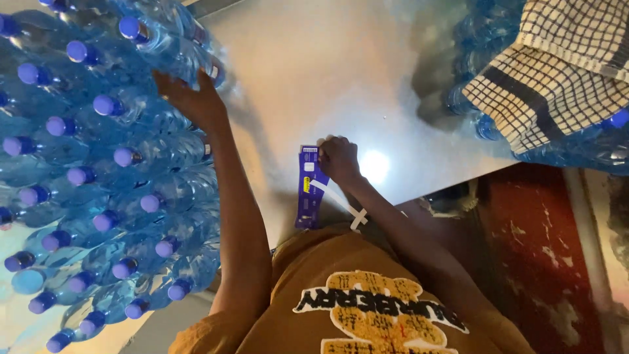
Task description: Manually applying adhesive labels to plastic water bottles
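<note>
Reaching out to the left side of the view, the left hand point(190, 98) is lying with fingers spread apart on a bottle point(196, 65) at the edge of a big heap of clear blue plastic water bottles point(98, 183) with purple caps. The palm is resting flat against the plastic, not closed round anything. The right hand point(339, 157) is sitting nearer the body with its fingers curled together, pressing on the top end of a strip of purple labels point(309, 190) that is lying lengthwise on the pale shiny surface point(314, 72). A white strip point(341, 200) is running from under that hand toward the person's orange shirt point(354, 295). Whether the fingers are actually pinching the label strip or only pressing on it cannot be told. At the far right, a checked cloth point(557, 72) is draping over another pile of bottles point(576, 147), well apart from both hands. A red, chipped wall or floor point(537, 262) is showing below the edge of the surface.
</note>
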